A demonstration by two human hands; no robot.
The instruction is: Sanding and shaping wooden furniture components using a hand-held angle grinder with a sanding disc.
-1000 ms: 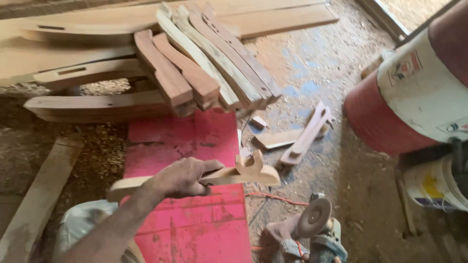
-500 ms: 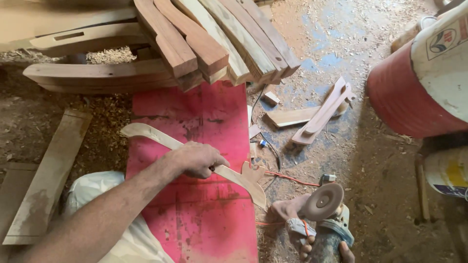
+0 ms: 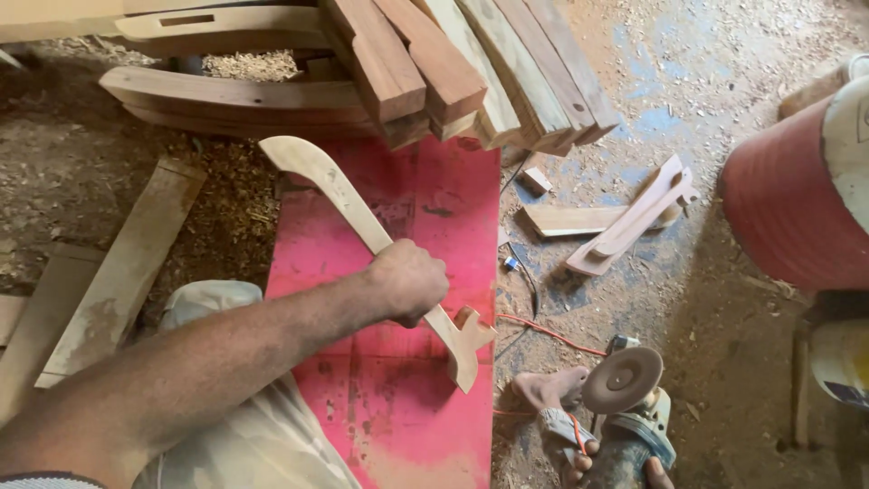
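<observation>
My left hand (image 3: 409, 281) grips a long curved pale wooden piece (image 3: 330, 186) near its middle. The piece runs diagonally over the red board (image 3: 398, 407), and its notched end (image 3: 466, 340) rests near the board's right edge. My right hand (image 3: 588, 464) shows only as fingers at the bottom edge, closed around an angle grinder (image 3: 625, 398) with a round sanding disc facing up. The grinder lies low, to the right of the notched end and apart from it.
A stack of curved wooden parts (image 3: 425, 72) lies above the red board. Offcuts (image 3: 625, 222) lie on the sawdust-covered floor to the right. A red and white drum (image 3: 806, 199) stands at the right edge. Planks (image 3: 118, 272) lie on the left. An orange cable (image 3: 543, 330) crosses the floor.
My left hand turned the wooden piece from near level to a steep diagonal and brought its notched end down onto the red board. The view shifted down, showing the grinder more fully.
</observation>
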